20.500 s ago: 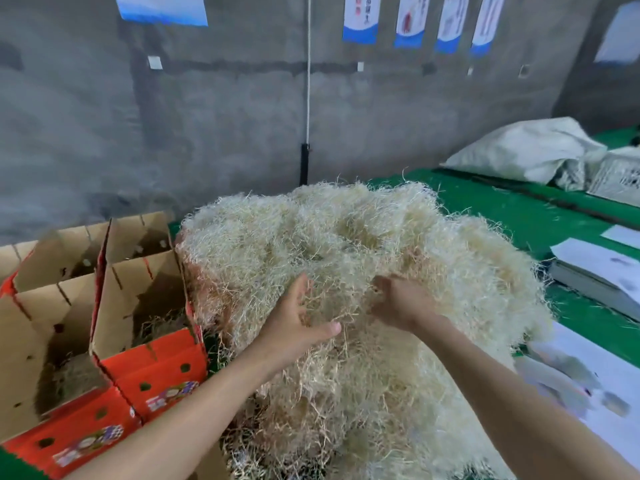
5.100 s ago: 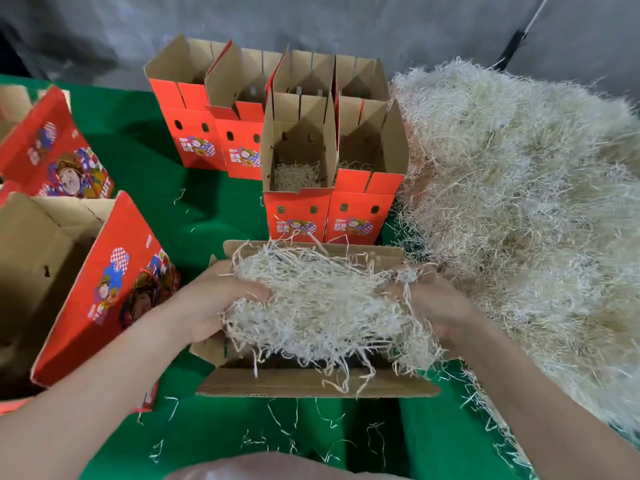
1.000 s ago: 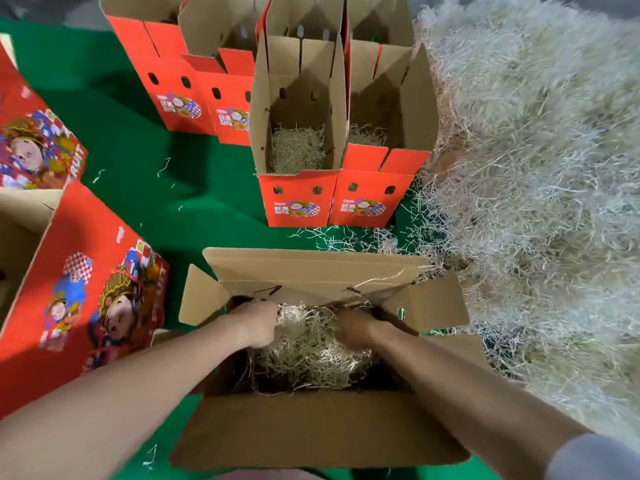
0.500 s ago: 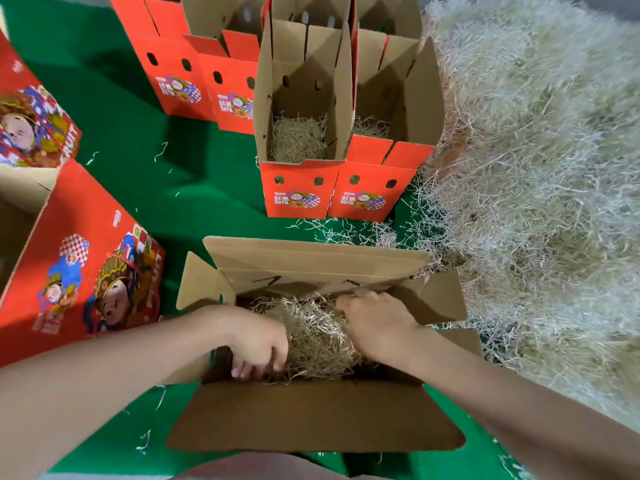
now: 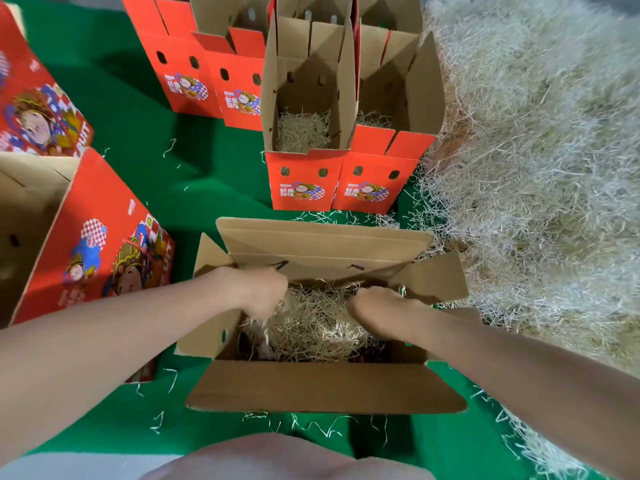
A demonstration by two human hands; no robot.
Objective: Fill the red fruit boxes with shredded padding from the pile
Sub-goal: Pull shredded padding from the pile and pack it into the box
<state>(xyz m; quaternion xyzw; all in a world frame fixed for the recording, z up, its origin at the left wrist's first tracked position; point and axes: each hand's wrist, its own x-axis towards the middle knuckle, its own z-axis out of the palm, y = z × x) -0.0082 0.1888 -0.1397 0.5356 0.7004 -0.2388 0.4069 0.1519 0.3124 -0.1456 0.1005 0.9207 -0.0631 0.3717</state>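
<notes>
Left hand (image 5: 259, 292) shifted toward far flap (image 5: 322, 240), fingers gripping padding (image 5: 311, 323); right hand (image 5: 377, 306) dug in, fingers hidden.

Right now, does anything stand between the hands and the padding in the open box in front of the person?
Nothing visible does. The left hand and the right hand are both inside the box, on the padding; the left hand grips some strands. The flaps are spread open, so the opening is free.

plain brown corrugated cardboard, matt and creased, lines the open box (image 5: 322, 389); its red-printed neighbours (image 5: 301, 181) look smooth outside. the shredded padding (image 5: 311, 320) and pile (image 5: 536, 150) appear dry, wiry, pale, on a matt green felt-like cover (image 5: 145, 109).
</notes>
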